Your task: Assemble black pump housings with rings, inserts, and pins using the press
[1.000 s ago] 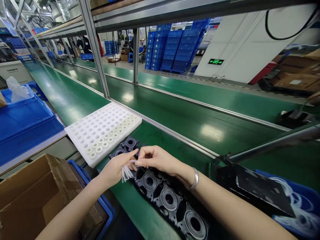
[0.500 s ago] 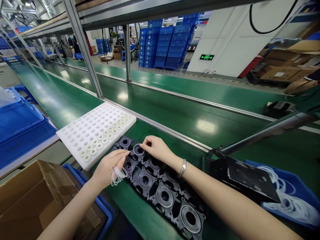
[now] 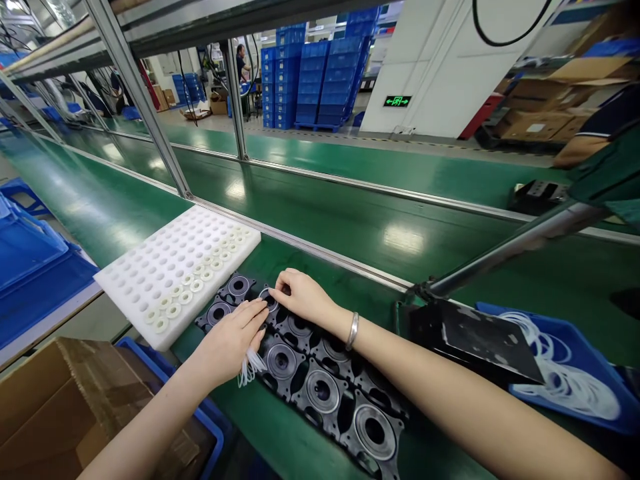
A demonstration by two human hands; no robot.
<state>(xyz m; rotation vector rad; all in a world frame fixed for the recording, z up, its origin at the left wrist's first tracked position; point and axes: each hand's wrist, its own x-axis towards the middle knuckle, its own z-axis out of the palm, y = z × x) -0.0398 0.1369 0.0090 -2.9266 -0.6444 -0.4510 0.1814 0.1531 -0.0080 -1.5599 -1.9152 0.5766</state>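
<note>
A bundle of thin white rings [image 3: 251,368] hangs from under the fingers of my left hand [image 3: 233,343], which is closed on it. The fingertips of that hand lie over a black round-holed housing, close to my right hand [image 3: 303,295]. My right hand pinches the edge of a single white ring [image 3: 265,291] at the same housing, partly hidden by the fingers. Several black housings [image 3: 323,390] with round recesses lie in two rows on the green belt [image 3: 240,427]. A metal bangle [image 3: 353,331] circles my right wrist.
On the left lies a white foam tray [image 3: 160,267] partly filled with pale washers [image 3: 186,297]. A blue bin [image 3: 595,347] of white rings stands right, beside a black box [image 3: 480,340]. A cardboard box [image 3: 45,400] sits front left. Metal posts [image 3: 140,93] rise behind.
My left hand has moved closer to my right hand, its fingers now reaching over the housing and the ring there. The whole view has shifted slightly, moving the scene leftward.
</note>
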